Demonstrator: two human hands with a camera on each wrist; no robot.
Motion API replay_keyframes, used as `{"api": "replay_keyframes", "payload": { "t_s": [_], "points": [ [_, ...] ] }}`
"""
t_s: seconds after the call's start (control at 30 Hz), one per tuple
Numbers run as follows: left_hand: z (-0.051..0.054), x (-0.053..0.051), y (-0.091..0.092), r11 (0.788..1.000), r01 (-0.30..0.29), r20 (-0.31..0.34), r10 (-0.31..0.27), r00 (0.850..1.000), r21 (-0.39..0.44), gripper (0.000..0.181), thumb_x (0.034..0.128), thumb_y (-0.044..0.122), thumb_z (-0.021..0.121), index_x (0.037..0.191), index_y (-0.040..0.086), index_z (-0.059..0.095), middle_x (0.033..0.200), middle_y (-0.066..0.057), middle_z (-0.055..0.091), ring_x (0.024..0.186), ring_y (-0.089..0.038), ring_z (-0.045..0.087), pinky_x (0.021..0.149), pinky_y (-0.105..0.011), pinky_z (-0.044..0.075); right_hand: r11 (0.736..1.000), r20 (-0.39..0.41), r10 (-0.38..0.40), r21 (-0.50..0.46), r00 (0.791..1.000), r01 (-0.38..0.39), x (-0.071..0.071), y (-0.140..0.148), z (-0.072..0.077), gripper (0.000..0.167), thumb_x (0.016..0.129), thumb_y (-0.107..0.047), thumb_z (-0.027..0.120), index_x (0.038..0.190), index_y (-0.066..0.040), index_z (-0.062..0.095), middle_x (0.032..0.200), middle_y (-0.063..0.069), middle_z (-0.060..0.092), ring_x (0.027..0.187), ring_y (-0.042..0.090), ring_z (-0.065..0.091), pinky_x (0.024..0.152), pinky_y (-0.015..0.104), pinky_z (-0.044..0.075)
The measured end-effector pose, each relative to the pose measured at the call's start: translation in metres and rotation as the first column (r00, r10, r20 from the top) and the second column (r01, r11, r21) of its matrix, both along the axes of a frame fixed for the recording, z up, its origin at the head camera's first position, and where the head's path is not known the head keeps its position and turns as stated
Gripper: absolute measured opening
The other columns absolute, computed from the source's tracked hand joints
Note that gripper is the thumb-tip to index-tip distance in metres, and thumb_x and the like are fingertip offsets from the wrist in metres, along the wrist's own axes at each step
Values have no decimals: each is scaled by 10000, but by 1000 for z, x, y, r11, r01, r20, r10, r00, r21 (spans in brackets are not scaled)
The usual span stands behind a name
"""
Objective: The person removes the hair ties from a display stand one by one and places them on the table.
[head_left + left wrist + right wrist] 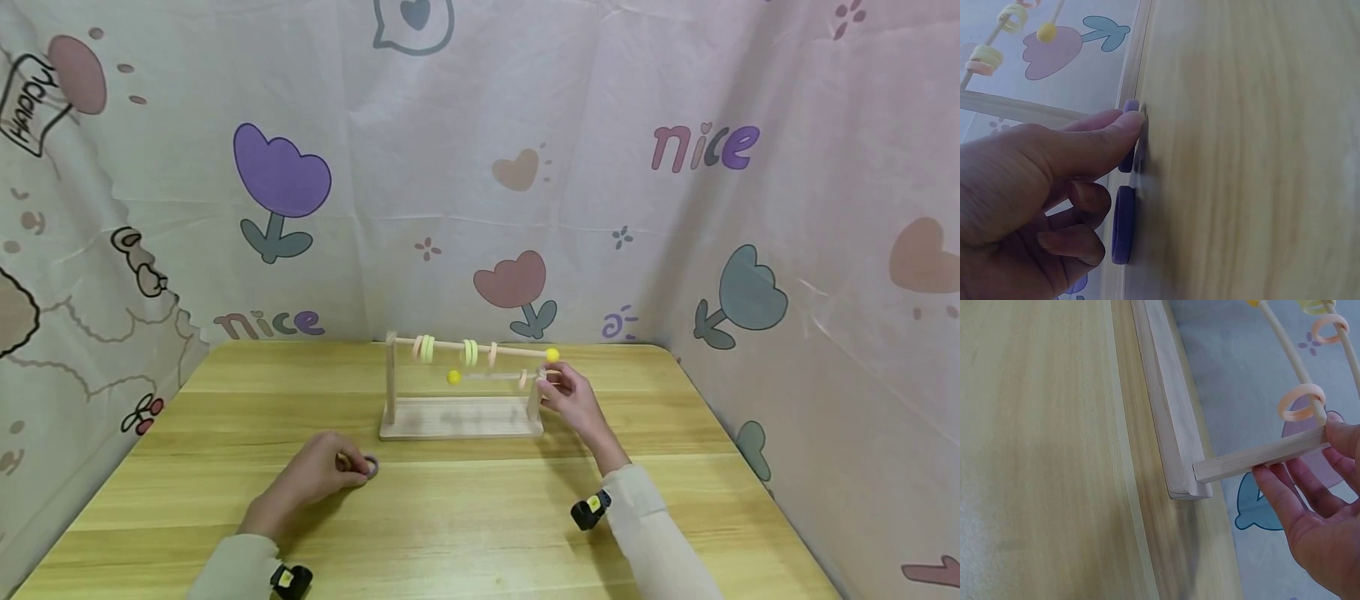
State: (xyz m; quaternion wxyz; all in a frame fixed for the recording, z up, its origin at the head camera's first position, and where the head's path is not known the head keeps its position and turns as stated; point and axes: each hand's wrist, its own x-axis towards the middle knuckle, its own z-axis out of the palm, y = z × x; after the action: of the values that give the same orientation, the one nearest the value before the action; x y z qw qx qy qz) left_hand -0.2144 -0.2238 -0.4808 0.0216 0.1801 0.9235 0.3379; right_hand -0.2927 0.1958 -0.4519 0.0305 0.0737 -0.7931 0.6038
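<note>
My left hand (318, 471) pinches a purple ring (1127, 159) between thumb and fingers at the tabletop. A second purple ring (1124, 225) stands on edge beneath its curled fingers in the left wrist view. My right hand (573, 404) grips the top of the right post (1260, 453) of a wooden rack (461, 418). From that post a rod with one peach ring (1300, 403) points left, ending in a yellow ball (453, 377). A longer rod from the left post (390, 379) carries peach and light green rings (470, 352) and a yellow ball (552, 355).
The wooden table (465, 525) extends around the rack and both hands. A patterned cloth (420, 167) hangs behind the table and along its sides. Each sleeve has a small black camera (590, 510) at the wrist.
</note>
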Motion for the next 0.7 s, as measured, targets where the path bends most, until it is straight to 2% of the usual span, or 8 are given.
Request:
{"api": "replay_keyframes", "payload": {
  "t_s": [0.17,0.27,0.43,0.57,0.7],
  "points": [
    [0,2,0,1000,7,25,-7,1000,12,113,784,91,884,803,169,804,887,26,756,793,-88,619,673,-201,510,1000,5,1,-11,1000,-1,-1,0,-1,386,1036,-135,626,1388,5,550,1263,279,609,1138,366,658,965,509,592],
    [2,2,-1,999,10,60,-13,998,54,98,800,100,875,832,158,803,906,15,761,778,-89,612,664,-205,506,1000,9,0,-18,1000,0,-1,-1,-1,382,1034,-132,629,1384,-1,555,1251,267,613,1137,375,656,967,521,589],
    [12,0,-4,992,-7,122,-8,993,126,86,839,186,857,884,143,798,903,2,751,675,-85,568,582,-227,487,1000,4,1,-18,1000,-1,-1,-1,0,386,1033,-134,631,1386,1,554,1241,259,617,1148,401,649,954,496,600],
    [22,-3,-3,992,-28,69,19,997,124,142,850,179,848,952,93,801,902,-24,739,645,-69,545,529,-227,476,1000,6,-4,-12,1000,4,-2,0,0,377,1033,-137,631,1380,-7,560,1236,251,619,1141,386,652,943,467,609],
    [28,-7,4,990,-37,18,35,999,133,161,853,134,838,996,71,800,956,-60,763,788,-98,583,593,-223,501,1000,9,-13,-13,1000,13,-3,0,-2,367,1029,-124,634,1370,-6,566,1222,247,621,1130,385,653,939,472,609]
  ]
}}
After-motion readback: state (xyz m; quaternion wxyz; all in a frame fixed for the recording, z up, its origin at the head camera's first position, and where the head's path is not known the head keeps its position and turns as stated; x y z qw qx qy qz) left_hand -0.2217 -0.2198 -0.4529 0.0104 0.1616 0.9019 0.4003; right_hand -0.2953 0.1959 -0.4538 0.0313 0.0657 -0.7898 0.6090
